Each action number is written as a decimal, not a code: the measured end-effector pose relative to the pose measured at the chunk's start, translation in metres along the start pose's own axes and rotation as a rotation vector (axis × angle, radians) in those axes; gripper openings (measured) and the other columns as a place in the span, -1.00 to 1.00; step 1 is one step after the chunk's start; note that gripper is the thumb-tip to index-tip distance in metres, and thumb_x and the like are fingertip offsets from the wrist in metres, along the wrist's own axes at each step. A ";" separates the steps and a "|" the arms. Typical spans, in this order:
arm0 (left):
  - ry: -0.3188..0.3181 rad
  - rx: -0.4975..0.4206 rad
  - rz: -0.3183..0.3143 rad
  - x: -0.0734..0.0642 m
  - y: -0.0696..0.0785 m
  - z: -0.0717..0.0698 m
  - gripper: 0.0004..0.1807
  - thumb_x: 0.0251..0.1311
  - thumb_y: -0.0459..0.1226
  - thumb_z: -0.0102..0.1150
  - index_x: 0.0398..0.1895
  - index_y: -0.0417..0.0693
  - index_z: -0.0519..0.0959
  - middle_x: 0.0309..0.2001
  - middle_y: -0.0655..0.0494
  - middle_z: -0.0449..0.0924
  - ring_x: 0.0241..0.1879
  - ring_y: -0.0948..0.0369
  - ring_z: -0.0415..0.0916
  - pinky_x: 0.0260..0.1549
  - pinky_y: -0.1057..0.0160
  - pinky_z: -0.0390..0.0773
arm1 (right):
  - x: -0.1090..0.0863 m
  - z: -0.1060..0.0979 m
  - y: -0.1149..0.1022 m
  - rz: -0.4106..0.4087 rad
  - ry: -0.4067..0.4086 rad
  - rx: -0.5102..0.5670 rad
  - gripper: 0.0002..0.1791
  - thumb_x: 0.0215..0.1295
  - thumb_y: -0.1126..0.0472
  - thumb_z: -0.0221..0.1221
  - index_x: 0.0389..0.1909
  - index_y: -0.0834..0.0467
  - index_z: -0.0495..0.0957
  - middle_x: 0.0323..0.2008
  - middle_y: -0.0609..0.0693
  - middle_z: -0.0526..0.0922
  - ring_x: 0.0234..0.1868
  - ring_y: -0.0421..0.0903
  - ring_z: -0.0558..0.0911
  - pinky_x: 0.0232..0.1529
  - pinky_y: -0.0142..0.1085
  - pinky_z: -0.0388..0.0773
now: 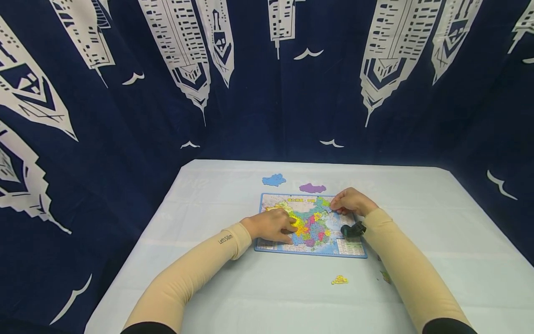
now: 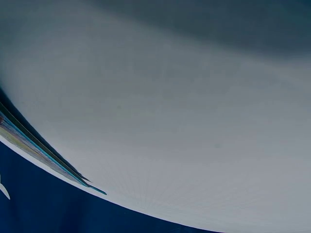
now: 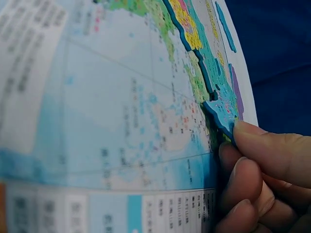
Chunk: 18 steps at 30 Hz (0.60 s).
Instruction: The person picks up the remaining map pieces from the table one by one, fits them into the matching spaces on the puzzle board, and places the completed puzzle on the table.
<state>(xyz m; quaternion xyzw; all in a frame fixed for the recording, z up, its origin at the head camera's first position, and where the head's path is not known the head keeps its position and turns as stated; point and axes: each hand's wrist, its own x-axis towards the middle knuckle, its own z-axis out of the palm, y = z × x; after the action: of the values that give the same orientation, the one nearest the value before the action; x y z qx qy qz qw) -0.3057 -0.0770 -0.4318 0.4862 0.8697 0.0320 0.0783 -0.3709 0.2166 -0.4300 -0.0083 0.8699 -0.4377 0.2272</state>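
Observation:
A map jigsaw board (image 1: 310, 253) with a blue rim lies flat on the table, its middle filled with colourful region pieces. Spread over the left part of the map, my left hand (image 1: 272, 225) rests with its fingertips on the yellow and orange pieces. At the board's upper right, my right hand (image 1: 353, 202) pinches a light blue puzzle piece (image 3: 221, 112) between thumb and fingers. In the right wrist view that piece is tilted, its dark blue edge showing close over the map. The left wrist view catches only a sliver of the board (image 2: 43, 153).
Beyond the board lie a blue piece (image 1: 274, 180) and a purple piece (image 1: 312, 188). A yellow piece (image 1: 340, 279) sits on the near side. A green and red piece (image 1: 385, 277) is partly hidden by the right forearm. A dark patterned cloth (image 1: 283, 116) hangs behind the white table.

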 end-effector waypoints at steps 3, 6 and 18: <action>-0.001 -0.001 -0.001 0.000 0.000 0.000 -0.53 0.30 0.01 0.27 0.18 -0.02 0.64 0.31 -0.07 0.52 0.20 0.14 0.57 0.34 0.22 0.39 | 0.000 0.000 -0.002 0.002 -0.008 -0.021 -0.91 0.29 0.34 0.28 -0.29 0.32 0.67 -0.59 -0.10 0.58 -0.50 -0.22 0.50 -0.41 -0.38 0.51; -0.003 -0.004 -0.001 0.000 0.000 0.000 -0.53 0.31 0.01 0.27 0.18 -0.02 0.63 0.31 -0.07 0.52 0.21 0.14 0.56 0.35 0.22 0.39 | 0.000 0.000 -0.006 0.003 -0.023 -0.040 -0.94 0.28 0.36 0.28 -0.33 0.32 0.67 -0.61 -0.10 0.57 -0.52 -0.22 0.51 -0.42 -0.39 0.51; -0.008 0.005 0.002 0.000 -0.002 0.000 -0.52 0.30 0.02 0.26 0.18 -0.01 0.63 0.31 -0.05 0.52 0.22 0.15 0.56 0.34 0.23 0.40 | 0.008 -0.003 -0.017 0.111 -0.026 -0.103 -0.91 0.23 0.35 0.31 -0.30 0.31 0.65 -0.58 -0.09 0.58 -0.52 -0.23 0.50 -0.39 -0.43 0.50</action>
<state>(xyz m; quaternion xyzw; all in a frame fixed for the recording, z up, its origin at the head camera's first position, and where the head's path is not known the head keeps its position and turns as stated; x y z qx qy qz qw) -0.3072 -0.0775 -0.4323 0.4873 0.8691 0.0279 0.0803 -0.3820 0.2070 -0.4186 0.0223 0.8874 -0.3789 0.2617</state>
